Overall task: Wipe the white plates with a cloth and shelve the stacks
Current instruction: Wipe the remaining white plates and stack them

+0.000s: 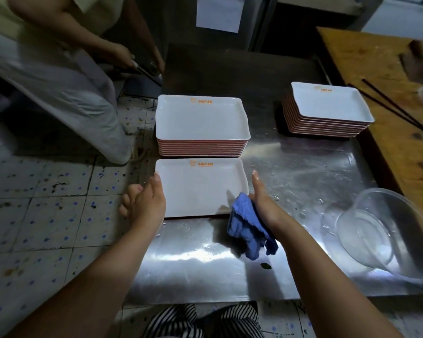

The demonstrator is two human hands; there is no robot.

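Note:
A single white rectangular plate (198,186) with an orange logo lies on the steel table (291,167) in front of me. My left hand (144,201) touches its left edge, thumb along the rim and fingers curled beside it. My right hand (261,198) sits at the plate's right edge, index finger stretched forward, holding a crumpled blue cloth (249,228) that hangs over the plate's near right corner. Behind this plate stands a stack of white plates (202,123). A second stack (327,108) stands at the far right of the table.
A clear plastic basin (386,232) with a little water lies tilted at the table's right edge. Dark chopsticks (396,106) lie on a wooden board (388,69) to the right. Another person in a white apron (59,89) stands on the tiled floor at the left, holding tongs.

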